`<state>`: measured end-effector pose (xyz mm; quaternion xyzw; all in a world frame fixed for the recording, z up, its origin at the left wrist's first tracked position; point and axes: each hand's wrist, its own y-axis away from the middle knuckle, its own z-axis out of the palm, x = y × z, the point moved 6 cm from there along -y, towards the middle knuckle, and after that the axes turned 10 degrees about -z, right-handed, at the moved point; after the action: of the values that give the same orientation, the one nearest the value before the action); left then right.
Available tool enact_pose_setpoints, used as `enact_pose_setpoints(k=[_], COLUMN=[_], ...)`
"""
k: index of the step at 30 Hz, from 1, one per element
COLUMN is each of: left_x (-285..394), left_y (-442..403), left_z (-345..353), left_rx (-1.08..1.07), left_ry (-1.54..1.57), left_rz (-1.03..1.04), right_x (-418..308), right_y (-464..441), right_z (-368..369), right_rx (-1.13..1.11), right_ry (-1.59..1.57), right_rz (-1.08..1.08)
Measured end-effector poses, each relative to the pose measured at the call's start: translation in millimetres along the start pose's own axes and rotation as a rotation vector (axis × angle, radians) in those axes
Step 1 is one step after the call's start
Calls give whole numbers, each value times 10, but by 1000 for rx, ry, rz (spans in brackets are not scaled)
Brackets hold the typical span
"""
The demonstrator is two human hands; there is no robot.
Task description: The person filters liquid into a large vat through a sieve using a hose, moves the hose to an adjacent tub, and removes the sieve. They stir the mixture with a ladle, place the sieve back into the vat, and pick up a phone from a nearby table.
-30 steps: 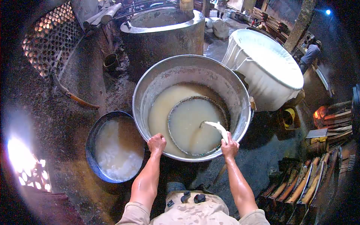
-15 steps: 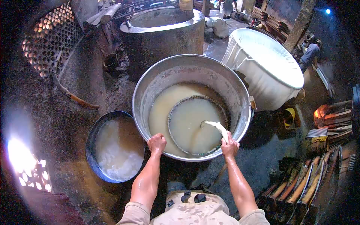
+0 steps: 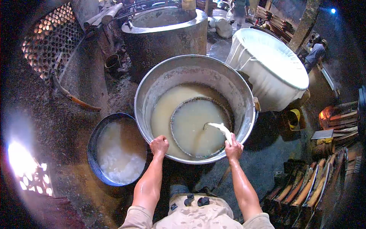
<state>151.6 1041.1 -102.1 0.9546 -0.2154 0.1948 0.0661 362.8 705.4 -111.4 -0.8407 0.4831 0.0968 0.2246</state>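
In front of me stands a large metal pot [image 3: 194, 63] with cloudy, pale liquid [image 3: 167, 101] in its bottom. A round ring-shaped rim [image 3: 181, 107] lies in the liquid, towards the right. My left hand [image 3: 159, 145] is closed over the pot's near rim on the left. On the near right rim, my right hand [image 3: 233, 149] is closed round the thick end of a white curved piece [image 3: 224, 130]. Its thin, hooked tip points inward over the liquid; I cannot make out exactly what it is.
A blue-rimmed basin [image 3: 92, 160] with white, frothy liquid sits at lower left. Behind are a concrete vat [image 3: 164, 45] and a cloth-covered tub [image 3: 259, 84]. Firewood [image 3: 305, 187] and a fire [image 3: 325, 113] are at right, near a bending person [image 3: 315, 53].
Both my hands and the white curved piece stay put. At the top, another person in the background has moved further into view.
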Motion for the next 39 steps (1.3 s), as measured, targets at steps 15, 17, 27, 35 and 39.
enact_pose_setpoints(k=[15, 17, 27, 35, 39], left_x=[9, 6, 37, 28, 23], left_y=[-3, -7, 17, 4, 7], left_z=[-14, -11, -57, -41, -38], left_rx=[-3, -24, -28, -10, -10], left_ry=[6, -6, -16, -9, 2], left_rz=[7, -16, -33, -16, -13], right_x=[-30, -24, -42, -36, -47], right_y=[-7, -7, -9, -4, -5], right_z=[-37, -34, -49, -46, -48], right_rx=[22, 20, 34, 32, 26], right_ry=[-19, -19, -9, 2, 9], right_rz=[-10, -5, -16, -13, -16])
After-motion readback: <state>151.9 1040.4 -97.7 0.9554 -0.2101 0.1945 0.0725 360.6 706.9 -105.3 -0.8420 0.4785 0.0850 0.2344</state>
